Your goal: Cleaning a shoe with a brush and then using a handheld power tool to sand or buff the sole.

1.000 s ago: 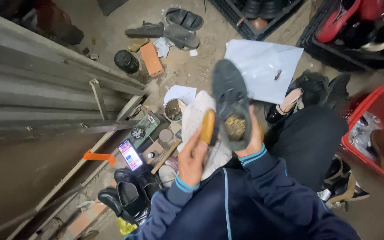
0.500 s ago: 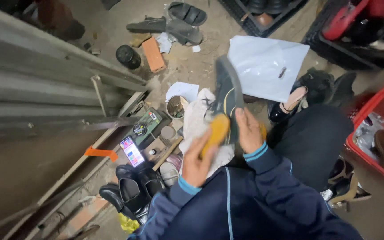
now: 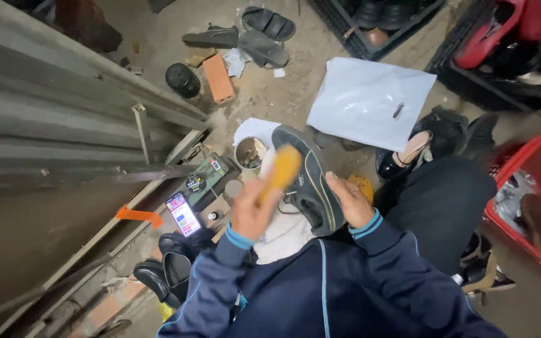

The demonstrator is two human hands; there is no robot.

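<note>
While the person sat over a littered concrete floor, a pair of glossy black leather shoes [image 3: 167, 272] lay at far left beside a lit smartphone [image 3: 183, 215] and a green box-shaped device [image 3: 203, 181]. Left hand [image 3: 253, 213] was closed round the handle end of a yellow-orange wooden-backed shoe brush [image 3: 281, 170]; brush was motion-blurred, its head against the side of the shoe. Right hand [image 3: 349, 200] gripped the dark grey sneaker with a thin pale side stripe [image 3: 308, 178] from the right, fingers wrapped on its edge, shoe tilted on its side above a white cloth [image 3: 286, 233] on the lap. Open round tin [image 3: 250, 153] stood just beyond the shoe's toe.

Judgement: brushing would go best with the right hand bracing the shoe firmly against the lap, strokes short and along the upper, and the shoe turned so each panel faces the brush. Risk: loose hold lets the shoe twist under the stroke. At right: white plastic bag [image 3: 370, 100], red plastic crate [image 3: 533, 200].
</note>
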